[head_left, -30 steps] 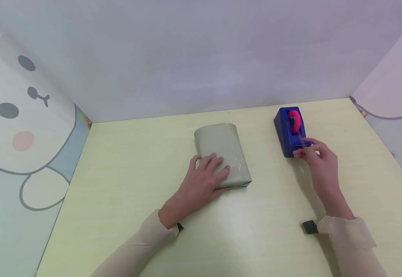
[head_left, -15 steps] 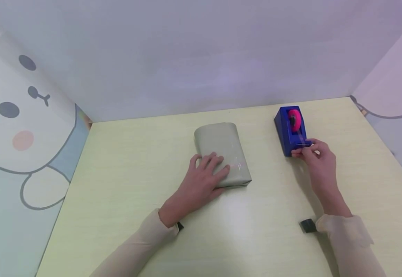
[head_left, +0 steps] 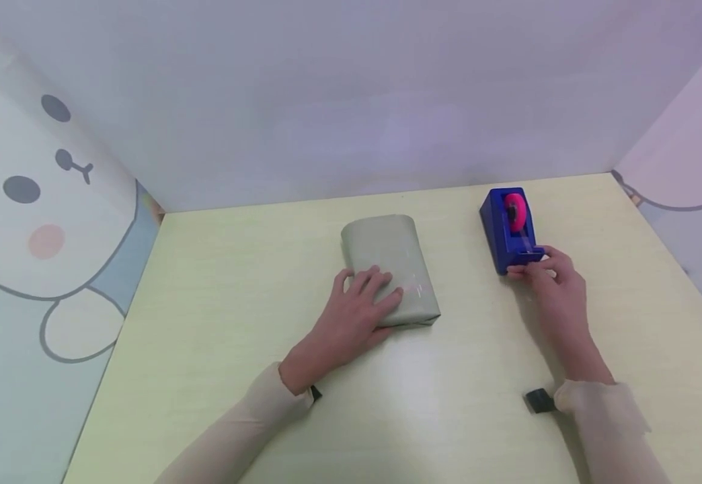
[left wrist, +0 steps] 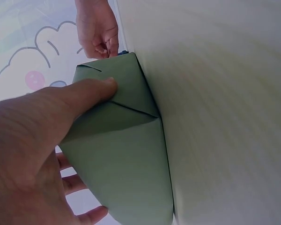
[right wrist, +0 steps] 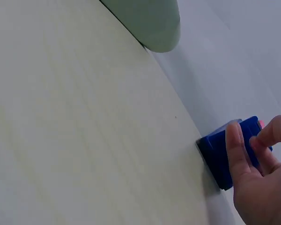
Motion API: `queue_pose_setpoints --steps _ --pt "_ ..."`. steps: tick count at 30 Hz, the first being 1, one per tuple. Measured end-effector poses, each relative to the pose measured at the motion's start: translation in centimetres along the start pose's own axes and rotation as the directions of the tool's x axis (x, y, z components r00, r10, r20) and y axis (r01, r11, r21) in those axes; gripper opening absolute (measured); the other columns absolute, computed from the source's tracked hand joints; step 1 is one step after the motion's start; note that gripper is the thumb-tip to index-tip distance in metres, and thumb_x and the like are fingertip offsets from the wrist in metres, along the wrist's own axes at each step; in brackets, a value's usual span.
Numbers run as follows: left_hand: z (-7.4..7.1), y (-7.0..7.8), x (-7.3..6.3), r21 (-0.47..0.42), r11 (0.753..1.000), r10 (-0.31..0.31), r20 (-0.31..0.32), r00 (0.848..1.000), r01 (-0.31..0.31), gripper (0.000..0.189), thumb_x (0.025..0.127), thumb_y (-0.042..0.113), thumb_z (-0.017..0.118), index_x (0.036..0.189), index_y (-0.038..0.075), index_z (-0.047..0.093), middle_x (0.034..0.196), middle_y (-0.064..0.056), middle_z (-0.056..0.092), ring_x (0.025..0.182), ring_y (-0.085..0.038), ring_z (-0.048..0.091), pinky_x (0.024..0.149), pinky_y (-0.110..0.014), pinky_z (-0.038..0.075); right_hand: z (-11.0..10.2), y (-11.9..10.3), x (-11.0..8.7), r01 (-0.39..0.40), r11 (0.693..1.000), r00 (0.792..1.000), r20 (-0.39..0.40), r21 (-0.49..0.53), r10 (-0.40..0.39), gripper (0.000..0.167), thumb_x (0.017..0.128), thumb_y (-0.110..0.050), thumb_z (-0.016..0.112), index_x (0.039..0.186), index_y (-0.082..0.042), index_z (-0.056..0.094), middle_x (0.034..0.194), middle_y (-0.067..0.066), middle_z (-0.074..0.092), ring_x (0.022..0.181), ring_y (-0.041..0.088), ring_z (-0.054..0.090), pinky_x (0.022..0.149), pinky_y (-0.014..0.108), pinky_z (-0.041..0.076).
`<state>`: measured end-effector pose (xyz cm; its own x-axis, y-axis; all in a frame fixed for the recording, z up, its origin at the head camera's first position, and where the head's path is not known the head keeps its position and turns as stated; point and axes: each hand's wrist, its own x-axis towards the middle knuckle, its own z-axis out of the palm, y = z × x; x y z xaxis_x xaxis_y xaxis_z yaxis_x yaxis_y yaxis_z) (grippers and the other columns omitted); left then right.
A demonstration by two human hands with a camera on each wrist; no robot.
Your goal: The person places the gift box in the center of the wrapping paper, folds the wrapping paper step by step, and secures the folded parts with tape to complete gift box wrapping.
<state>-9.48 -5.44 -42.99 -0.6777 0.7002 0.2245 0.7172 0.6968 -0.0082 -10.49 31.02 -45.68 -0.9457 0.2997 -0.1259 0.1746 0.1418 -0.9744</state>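
A flat, grey-green wrapped package [head_left: 381, 242] lies on the table. My left hand [head_left: 347, 323] rests on its near end, fingers spread and bent over the top. In the left wrist view the thumb [left wrist: 91, 93] presses on the folded end flaps of the package [left wrist: 126, 164]. Further right stands a blue tape dispenser [head_left: 497, 232] with a pink-cored tape roll [head_left: 516, 212]. Right at its cutter, my right hand [head_left: 559, 296] pinches the end of the clear tape; the tape itself is barely visible there. The right wrist view shows these fingers in front of the dispenser [right wrist: 218, 152].
The pale wooden table [head_left: 236, 282] ends at a light grey wall [head_left: 351, 101] behind both objects. Cartoon-printed panels [head_left: 42, 289] stand along the sides. A small black piece [head_left: 540, 400] sits by the right cuff.
My right hand has shifted slightly down and left at the dispenser's cutter, with the fingertips lower on its front. The left hand and the package have stayed in place.
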Motion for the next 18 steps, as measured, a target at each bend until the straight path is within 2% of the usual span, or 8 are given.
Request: queue_pose_setpoints --steps 2,6,9,11,12,14,16,18 --pt "0.0 0.0 0.0 0.000 1.000 -0.002 0.003 1.000 0.002 0.058 0.090 0.047 0.079 0.140 0.025 0.059 0.146 -0.007 0.053 0.140 -0.030 0.048 0.110 -0.058 0.038 -0.5 0.1 -0.6 0.014 0.993 0.999 0.044 0.115 -0.019 0.023 0.107 -0.015 0.052 0.106 0.007 0.058 0.168 0.006 0.025 0.095 -0.005 0.073 0.086 0.008 0.053" --pt "0.1 0.0 -0.1 0.003 1.000 -0.003 0.005 1.000 0.003 0.058 0.090 0.048 0.078 0.140 0.026 0.059 0.145 -0.007 0.053 0.140 -0.029 0.048 0.110 -0.058 0.038 -1.0 0.0 -2.2 0.061 0.988 0.995 0.068 0.143 -0.071 0.020 0.106 -0.018 0.059 0.107 0.002 0.064 0.157 -0.002 0.036 0.097 -0.003 0.072 0.084 0.009 0.055" --pt "0.1 -0.1 -0.1 0.004 1.000 0.000 0.000 1.000 0.000 0.058 0.091 0.050 0.078 0.140 0.026 0.059 0.145 -0.007 0.053 0.139 -0.029 0.048 0.110 -0.058 0.038 -0.5 -0.6 -3.6 0.148 0.989 0.987 0.062 -0.021 -0.146 0.017 0.106 -0.018 0.060 0.109 -0.003 0.067 0.141 -0.010 0.045 0.100 -0.005 0.065 0.084 0.005 0.052" --pt "0.0 -0.2 -0.1 -0.001 1.000 0.003 -0.007 1.000 -0.003 0.058 0.091 0.050 0.077 0.140 0.025 0.059 0.145 -0.008 0.053 0.138 -0.030 0.048 0.109 -0.058 0.038 0.4 -1.1 -4.6 0.248 0.963 0.967 0.083 -0.100 -0.241 0.013 0.104 -0.009 0.060 0.109 0.001 0.068 0.131 -0.011 0.049 0.101 -0.002 0.061 0.083 0.005 0.052" --pt "0.0 -0.3 -0.1 -0.004 1.000 0.005 -0.010 1.000 -0.005 0.058 0.091 0.051 0.077 0.140 0.025 0.059 0.145 -0.008 0.053 0.137 -0.030 0.048 0.109 -0.058 0.038 1.0 -1.4 -5.2 0.316 0.936 0.947 0.105 -0.153 -0.303 0.011 0.103 -0.005 0.060 0.109 0.002 0.067 0.128 -0.010 0.051 0.102 -0.002 0.059 0.082 0.005 0.051" --pt "0.0 -0.3 -0.1 -0.017 1.000 0.008 -0.013 1.000 -0.008 0.058 0.091 0.051 0.077 0.140 0.025 0.059 0.145 -0.008 0.053 0.137 -0.030 0.049 0.109 -0.058 0.038 2.4 -1.8 -6.3 0.461 0.855 0.886 0.173 -0.236 -0.430 0.011 0.099 0.005 0.063 0.108 0.002 0.067 0.123 -0.009 0.053 0.100 -0.003 0.057 0.082 0.004 0.049" --pt "0.0 -0.4 0.0 -0.028 1.000 0.010 -0.012 1.000 -0.010 0.059 0.091 0.051 0.077 0.140 0.025 0.059 0.145 -0.008 0.053 0.136 -0.030 0.049 0.109 -0.059 0.038 3.7 -2.2 -7.3 0.599 0.765 0.797 0.263 -0.237 -0.543 0.020 0.090 0.013 0.068 0.106 0.000 0.069 0.116 -0.006 0.057 0.093 0.000 0.056 0.077 0.007 0.049" --pt "0.1 -0.4 0.0 -0.035 0.999 0.012 -0.010 1.000 -0.013 0.059 0.091 0.051 0.076 0.141 0.025 0.059 0.146 -0.008 0.053 0.136 -0.030 0.049 0.110 -0.059 0.037 5.0 -2.5 -8.3 0.694 0.681 0.710 0.374 -0.233 -0.597 0.029 0.085 0.015 0.071 0.104 -0.006 0.069 0.110 -0.006 0.060 0.087 0.001 0.054 0.073 0.010 0.048"
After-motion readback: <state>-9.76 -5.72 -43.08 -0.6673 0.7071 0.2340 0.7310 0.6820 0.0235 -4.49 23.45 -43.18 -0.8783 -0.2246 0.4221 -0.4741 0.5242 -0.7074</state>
